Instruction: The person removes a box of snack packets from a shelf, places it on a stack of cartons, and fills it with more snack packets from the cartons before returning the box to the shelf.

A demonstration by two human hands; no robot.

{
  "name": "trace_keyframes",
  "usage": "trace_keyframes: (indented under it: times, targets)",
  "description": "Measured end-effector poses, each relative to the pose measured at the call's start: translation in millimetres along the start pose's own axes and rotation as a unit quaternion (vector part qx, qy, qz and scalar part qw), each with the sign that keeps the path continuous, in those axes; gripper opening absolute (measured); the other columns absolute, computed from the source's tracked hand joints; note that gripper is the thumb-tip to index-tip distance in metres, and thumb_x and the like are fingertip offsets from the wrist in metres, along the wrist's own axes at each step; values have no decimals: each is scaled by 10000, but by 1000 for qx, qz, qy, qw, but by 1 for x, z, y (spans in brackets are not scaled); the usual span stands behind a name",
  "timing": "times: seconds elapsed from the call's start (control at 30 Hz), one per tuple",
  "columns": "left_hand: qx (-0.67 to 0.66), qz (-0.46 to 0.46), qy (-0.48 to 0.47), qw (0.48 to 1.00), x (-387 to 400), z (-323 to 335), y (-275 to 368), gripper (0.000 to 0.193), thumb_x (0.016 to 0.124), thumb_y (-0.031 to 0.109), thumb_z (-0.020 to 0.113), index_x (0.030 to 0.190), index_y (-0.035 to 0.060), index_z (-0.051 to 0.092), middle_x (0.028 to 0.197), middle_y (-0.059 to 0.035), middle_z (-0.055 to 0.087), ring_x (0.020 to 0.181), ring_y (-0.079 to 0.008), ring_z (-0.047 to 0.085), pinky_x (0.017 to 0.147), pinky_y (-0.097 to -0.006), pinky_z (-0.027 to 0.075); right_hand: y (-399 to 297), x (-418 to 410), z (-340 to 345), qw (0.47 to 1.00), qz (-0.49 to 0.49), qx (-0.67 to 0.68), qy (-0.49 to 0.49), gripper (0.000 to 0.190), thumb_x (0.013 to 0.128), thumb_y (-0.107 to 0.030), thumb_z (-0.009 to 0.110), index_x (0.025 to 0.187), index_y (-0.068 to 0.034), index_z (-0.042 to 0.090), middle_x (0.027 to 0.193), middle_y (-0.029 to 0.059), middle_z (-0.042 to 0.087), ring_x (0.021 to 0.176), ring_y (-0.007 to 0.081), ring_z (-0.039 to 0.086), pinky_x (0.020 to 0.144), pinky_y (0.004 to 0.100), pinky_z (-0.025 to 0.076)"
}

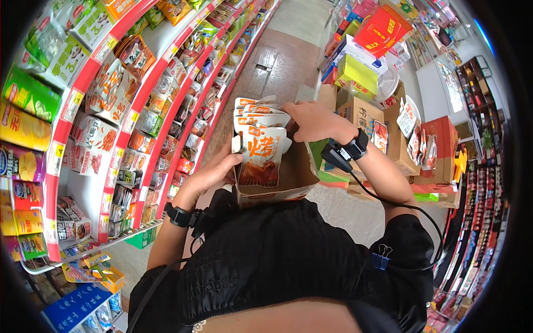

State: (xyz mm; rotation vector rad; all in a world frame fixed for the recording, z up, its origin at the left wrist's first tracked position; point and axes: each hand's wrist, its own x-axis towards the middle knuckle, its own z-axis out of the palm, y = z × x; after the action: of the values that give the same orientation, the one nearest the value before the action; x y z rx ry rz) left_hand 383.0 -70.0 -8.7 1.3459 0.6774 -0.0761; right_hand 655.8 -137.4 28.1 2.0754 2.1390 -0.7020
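Note:
An open cardboard box (287, 195) is held against the front of my black top. White and orange foil snack packets (262, 156) stand in a row along its left side; the front one pictures roasted meat and bears large orange writing. My left hand (214, 168) grips the box's left wall, its thumb over the edge beside the front packet. At the far right corner, my right hand (318, 120) reaches over the box, with bent fingers at the right edge of the rear packets. Whether those fingers pinch a packet is hidden. The box's right part shows bare brown cardboard inside.
Snack shelves (137, 120) with red price rails run along my left. On my right, stacked cartons (362, 114) carry a lime-green box (356, 75), a red gift box (383, 31) and loose packets (414, 141). A tiled aisle (279, 62) lies ahead. A black cable (399, 204) hangs from my right wrist.

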Motion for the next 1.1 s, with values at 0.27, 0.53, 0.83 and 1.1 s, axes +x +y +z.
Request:
trace_keyframes:
  times: [0.27,0.53,0.83,1.1]
  targets:
    - [26,60,-1,998,12,-1,-9,776,889,388,444,1473,-2,115,1487,-214,242,1376,-287,245,1081,-363,277,-7,-1,9,999,17,0,45,546,664,-121,698,1134,10,451,791,130,663,859,335,630,780,408,447]
    - [62,69,9,996,19,-7,-17,781,891,404,435,1481,20,99,1454,-202,305,1308,-285,356,980,-364,403,1,5,13,996,22,86,30,659,709,-108,690,1286,5,393,812,164,654,794,326,644,665,392,493]
    - [22,29,-2,999,21,-12,-20,834,864,457,453,1491,55,77,1422,-180,351,1145,-237,496,737,-314,502,1,1,12,988,-8,129,80,680,741,-79,624,1351,0,334,790,164,648,779,310,655,633,369,502]
    - [39,10,7,999,16,-6,1,779,882,408,434,1486,52,95,1425,-173,354,1190,-238,468,743,-295,503,-5,-6,2,983,31,168,59,699,765,-103,601,1380,-11,280,790,171,655,739,314,646,659,362,504]
